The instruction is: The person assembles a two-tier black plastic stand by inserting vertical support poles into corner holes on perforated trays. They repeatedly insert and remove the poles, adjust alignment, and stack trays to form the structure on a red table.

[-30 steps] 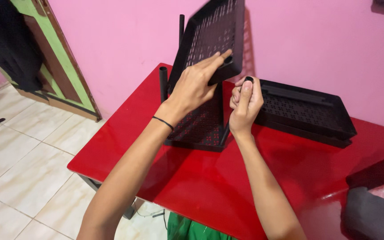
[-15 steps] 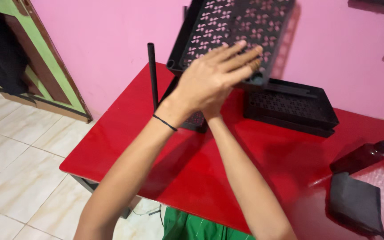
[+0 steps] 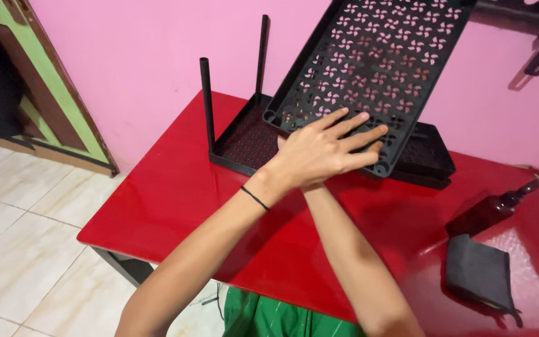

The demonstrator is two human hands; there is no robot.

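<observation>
Pressing my left hand [image 3: 325, 150] flat with fingers spread on the tilted black perforated tray [image 3: 375, 68], I hold it slanted above the red table [image 3: 176, 200]. My right hand is hidden behind the left, so I cannot tell its grip. Under the tray sits a black base tray [image 3: 244, 140] with two upright poles [image 3: 206, 103].

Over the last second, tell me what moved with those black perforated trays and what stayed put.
The tilted perforated tray swung from nearly edge-on to face the camera, underside showing, above the lower tray. The left hand went from gripping its edge to lying flat on its lower end, covering the right hand, which is now hidden. The two upright posts, the far tray and the red table stayed put.
</observation>
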